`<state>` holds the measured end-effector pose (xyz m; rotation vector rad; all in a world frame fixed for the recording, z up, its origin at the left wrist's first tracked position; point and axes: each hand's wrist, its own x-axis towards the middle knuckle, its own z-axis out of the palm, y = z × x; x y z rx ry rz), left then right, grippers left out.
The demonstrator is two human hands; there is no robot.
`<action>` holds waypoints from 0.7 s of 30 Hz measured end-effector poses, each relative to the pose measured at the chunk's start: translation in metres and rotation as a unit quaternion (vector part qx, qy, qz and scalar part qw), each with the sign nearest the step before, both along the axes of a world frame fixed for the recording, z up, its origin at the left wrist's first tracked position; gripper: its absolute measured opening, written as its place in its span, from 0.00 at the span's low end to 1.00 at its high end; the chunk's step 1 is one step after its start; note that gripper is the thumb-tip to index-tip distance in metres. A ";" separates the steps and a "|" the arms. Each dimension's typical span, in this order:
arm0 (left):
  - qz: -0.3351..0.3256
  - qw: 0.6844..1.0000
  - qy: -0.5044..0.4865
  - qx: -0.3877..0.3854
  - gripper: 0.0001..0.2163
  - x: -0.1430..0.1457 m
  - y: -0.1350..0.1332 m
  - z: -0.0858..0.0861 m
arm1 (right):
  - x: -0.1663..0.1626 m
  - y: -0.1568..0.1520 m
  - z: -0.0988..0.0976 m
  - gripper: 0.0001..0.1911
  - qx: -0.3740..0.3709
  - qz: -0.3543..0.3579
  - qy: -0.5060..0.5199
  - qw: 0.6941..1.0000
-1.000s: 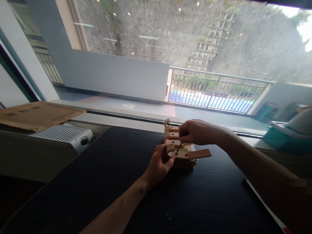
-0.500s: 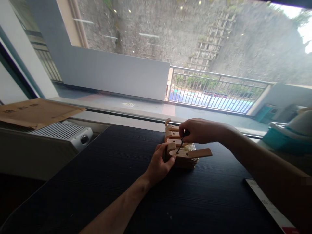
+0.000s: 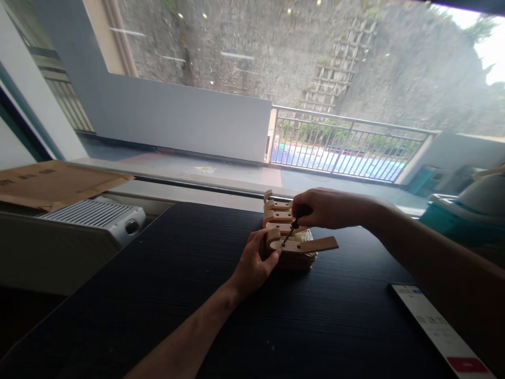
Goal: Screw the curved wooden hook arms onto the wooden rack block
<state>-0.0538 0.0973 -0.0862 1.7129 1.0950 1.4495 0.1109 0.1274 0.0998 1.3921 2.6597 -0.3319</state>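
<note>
My right hand (image 3: 329,208) grips a screwdriver (image 3: 292,230) with a dark handle. Its shaft slants down to a hole near the curled end of the nearest wooden hook (image 3: 317,245). My left hand (image 3: 252,261) is closed round that curled end, thumb in front and fingers behind. The hook lies across a brown layered block (image 3: 296,260), and its flat tail sticks out to the right. Behind it several similar wooden hooks (image 3: 281,215) stand in a row, each with dark holes, partly covered by my right hand. Whether a screw sits under the tip cannot be made out.
The block rests on a black table (image 3: 189,273). A phone (image 3: 437,326) with lit digits lies at the right, under my forearm. To the left are a brown paper envelope (image 3: 59,181) and a white slatted appliance (image 3: 98,216). A window and a teal container (image 3: 445,216) lie beyond.
The view has shifted slightly, showing more of the phone. My right hand sits a little further right of the hook, with the screwdriver more slanted. The left hand keeps its hold.
</note>
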 end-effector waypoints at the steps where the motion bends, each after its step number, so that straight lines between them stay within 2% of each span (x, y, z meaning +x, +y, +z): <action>1: 0.001 1.000 0.001 -0.001 0.16 0.000 0.000 0.000 | -0.002 0.001 -0.001 0.10 0.004 0.005 -0.002 1.000; 7: 0.000 1.000 0.002 0.004 0.14 0.000 -0.001 0.002 | -0.011 0.007 -0.006 0.15 0.024 -0.009 -0.035 0.999; 13: 0.006 1.000 0.011 0.006 0.16 0.001 0.000 -0.001 | -0.007 0.003 -0.002 0.19 0.056 -0.025 -0.036 0.997; 21: 0.001 1.000 0.001 0.007 0.16 0.000 0.000 0.000 | -0.011 0.000 -0.001 0.11 0.041 0.005 -0.038 0.998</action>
